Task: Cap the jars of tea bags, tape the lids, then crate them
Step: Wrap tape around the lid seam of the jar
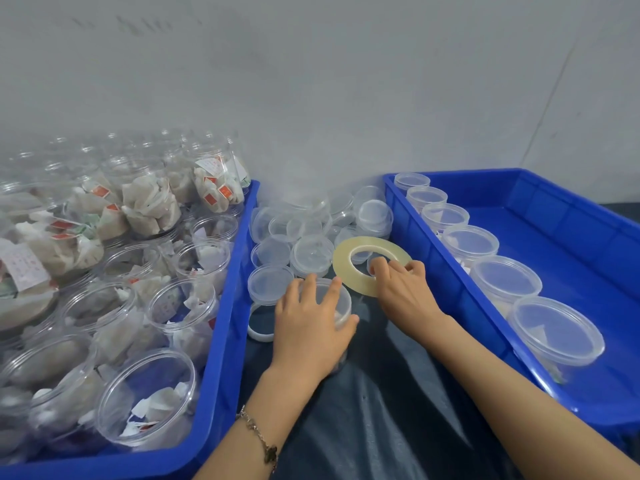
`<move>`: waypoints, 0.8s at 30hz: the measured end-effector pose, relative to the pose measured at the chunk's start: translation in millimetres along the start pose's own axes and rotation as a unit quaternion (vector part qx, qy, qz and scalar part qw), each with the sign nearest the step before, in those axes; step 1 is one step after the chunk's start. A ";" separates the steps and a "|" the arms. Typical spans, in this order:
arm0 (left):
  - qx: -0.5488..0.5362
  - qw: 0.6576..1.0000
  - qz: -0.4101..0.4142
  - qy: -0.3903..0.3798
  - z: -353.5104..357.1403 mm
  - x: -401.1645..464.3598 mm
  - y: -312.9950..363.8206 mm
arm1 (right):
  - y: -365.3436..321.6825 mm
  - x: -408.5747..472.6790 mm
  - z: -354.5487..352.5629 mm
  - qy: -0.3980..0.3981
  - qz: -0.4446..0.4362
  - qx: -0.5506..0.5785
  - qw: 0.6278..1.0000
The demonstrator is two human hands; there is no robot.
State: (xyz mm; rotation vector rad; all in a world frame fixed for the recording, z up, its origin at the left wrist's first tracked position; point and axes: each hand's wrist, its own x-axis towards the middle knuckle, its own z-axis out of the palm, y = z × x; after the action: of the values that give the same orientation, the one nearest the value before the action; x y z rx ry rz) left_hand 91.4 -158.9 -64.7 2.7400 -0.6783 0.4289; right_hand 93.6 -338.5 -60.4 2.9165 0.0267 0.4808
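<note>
My left hand (311, 327) grips the lid of a capped clear jar (341, 304) standing on the dark cloth between two blue crates. My right hand (401, 289) holds a flat yellowish roll of tape (346, 259), fingers through its hole, just right of that jar. The left crate (225, 327) is packed with uncapped jars of tea bags (152, 393). In the right crate (450, 271) a row of several capped jars (554, 330) stands along its left wall.
A heap of loose clear lids (311, 233) lies on the cloth between the crates, against the grey wall. One lid ring (259, 323) lies left of my left hand. The right crate's floor (571, 258) is bare blue to the right of the jars.
</note>
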 end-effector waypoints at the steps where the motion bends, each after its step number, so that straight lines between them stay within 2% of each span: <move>1: -0.024 1.000 0.013 0.000 -1.3 -0.5 -1.0 | -1.0 3.1 1.3 0.002 0.005 0.008 1.000; 4: -0.120 0.991 0.055 -0.014 -7.9 0.4 -3.0 | -5.2 11.7 4.8 0.010 0.006 0.025 1.000; 8: -0.210 0.974 0.064 -0.057 -13.4 4.5 -5.0 | -12.0 16.7 10.2 0.014 -0.016 0.070 0.997; 13: -0.207 0.973 0.077 -0.061 -14.2 3.0 -5.7 | -29.5 21.4 11.9 -0.005 -0.006 0.094 0.996; 18: -0.156 0.984 0.081 -0.018 -14.5 -1.3 -4.1 | -41.5 23.4 10.5 -0.017 -0.009 0.095 0.995; 21: -0.102 0.991 0.086 -0.012 -16.1 -2.9 -1.1 | -33.0 20.2 6.4 0.032 -0.009 0.114 0.993; 24: -0.125 0.989 0.080 -0.014 -16.2 -6.5 -8.4 | -21.9 7.6 -2.2 0.101 -0.028 0.129 0.986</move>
State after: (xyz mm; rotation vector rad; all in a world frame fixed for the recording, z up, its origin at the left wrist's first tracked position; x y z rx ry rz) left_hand 86.5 -143.7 -53.8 2.4705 -0.8983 0.3149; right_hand 100.4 -316.3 -60.0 3.0912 0.2140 0.8176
